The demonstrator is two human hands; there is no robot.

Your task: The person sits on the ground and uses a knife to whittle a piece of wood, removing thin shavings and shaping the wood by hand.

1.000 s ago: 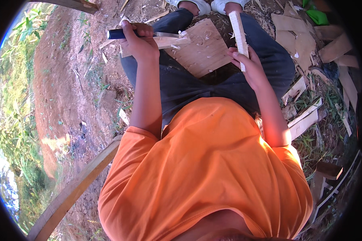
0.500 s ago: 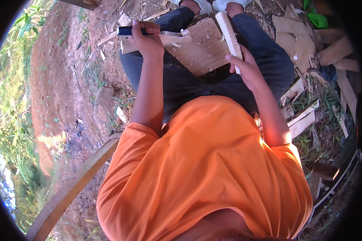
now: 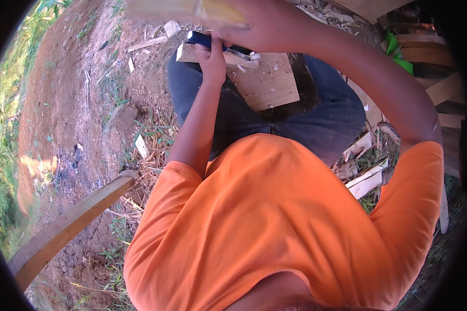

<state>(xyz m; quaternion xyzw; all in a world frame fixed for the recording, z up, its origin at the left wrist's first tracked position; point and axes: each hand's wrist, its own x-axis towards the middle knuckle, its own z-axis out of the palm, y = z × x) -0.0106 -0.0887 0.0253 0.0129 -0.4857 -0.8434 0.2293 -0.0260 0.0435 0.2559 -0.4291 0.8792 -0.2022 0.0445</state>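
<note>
My left hand (image 3: 213,61) is closed around a chisel with a dark blue handle (image 3: 197,38). The tool lies nearly level, its metal end over a pale wood block (image 3: 242,61). That block rests across a flat wooden board (image 3: 267,85) between my legs, with a few curled shavings on the board. Raised high and close to the camera, my right hand (image 3: 262,26) grips a pale wooden stick (image 3: 166,9), blurred by motion. The stick is above the chisel's handle and seems apart from it. My right forearm partly covers the far side of the board.
Wood chips (image 3: 148,43) litter the dirt on the left. A long timber (image 3: 70,228) slants at the lower left. To my right lie offcuts (image 3: 368,181), stacked planks (image 3: 423,52) and something bright green (image 3: 394,49).
My right hand has swung up and leftward with the wooden stick, from beside the board to above the chisel. My left hand still holds the chisel, now tilted with its handle end higher.
</note>
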